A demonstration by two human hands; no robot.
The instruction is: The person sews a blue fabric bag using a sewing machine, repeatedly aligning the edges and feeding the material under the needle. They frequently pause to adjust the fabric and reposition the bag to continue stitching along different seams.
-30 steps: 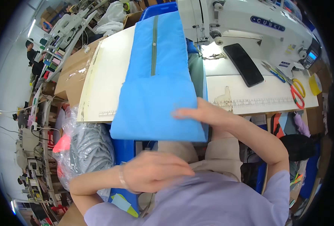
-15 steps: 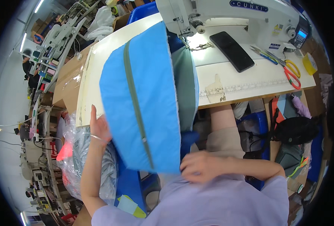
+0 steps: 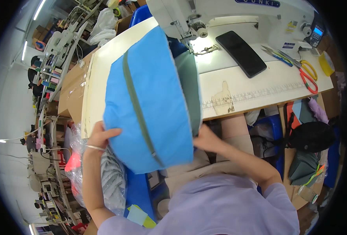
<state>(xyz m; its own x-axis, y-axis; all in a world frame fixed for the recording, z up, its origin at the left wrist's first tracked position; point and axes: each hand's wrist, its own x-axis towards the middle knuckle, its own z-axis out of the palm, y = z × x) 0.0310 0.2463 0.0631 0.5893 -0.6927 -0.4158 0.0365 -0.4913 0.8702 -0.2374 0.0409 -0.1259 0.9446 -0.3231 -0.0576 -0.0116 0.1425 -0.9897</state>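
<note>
A blue fabric piece (image 3: 155,98) with a long olive zipper (image 3: 134,98) lies over the sewing table (image 3: 259,82), its lower part hanging past the front edge. My left hand (image 3: 105,135) grips its left edge with the thumb on top. My right hand (image 3: 204,139) is closed at the right edge, fingers partly hidden. A grey-green fabric (image 3: 191,86) shows beside and under the blue one. The sewing machine's needle area (image 3: 187,41) is just beyond the fabric.
A black phone (image 3: 240,54), scissors (image 3: 306,82) and yellow tape roll (image 3: 326,63) lie to the right. A plastic-wrapped bundle (image 3: 112,184) and blue bin (image 3: 140,192) are below left; a black bag (image 3: 310,137) is below right. A person (image 3: 33,72) is at the far-left workbenches.
The blue piece has swung round, showing the full zipper, and shifted left. My left hand rose from my lap to its left edge. My right hand moved down, then back up along the right edge.
</note>
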